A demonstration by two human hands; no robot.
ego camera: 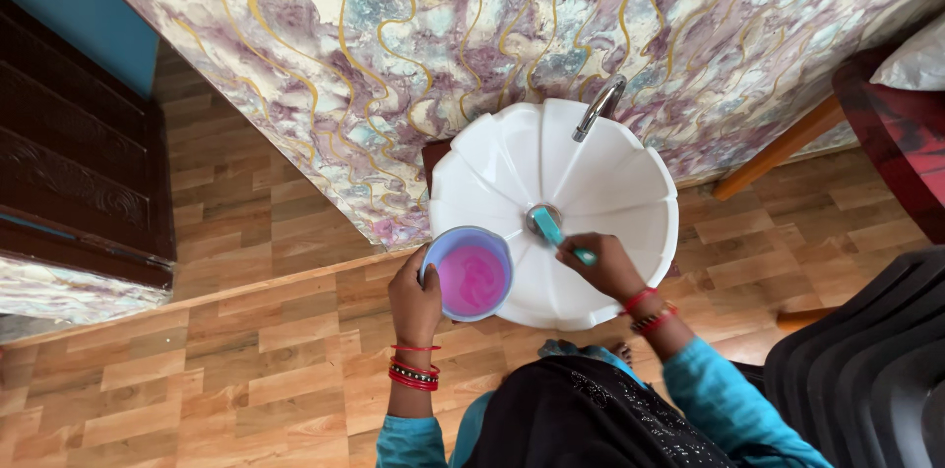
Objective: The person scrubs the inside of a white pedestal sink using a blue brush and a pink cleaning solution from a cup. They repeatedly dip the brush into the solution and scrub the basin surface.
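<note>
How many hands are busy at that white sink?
2. The left hand holds a mug of pink liquid at the sink rim; the right hand holds a teal brush by the drain.

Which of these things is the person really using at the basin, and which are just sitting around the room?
In use:
left hand holding the pink-filled bowl
right hand holding the teal brush
white basin
drain

Just around:
tap
stacked dark chairs
wooden door
marbled wall
</note>
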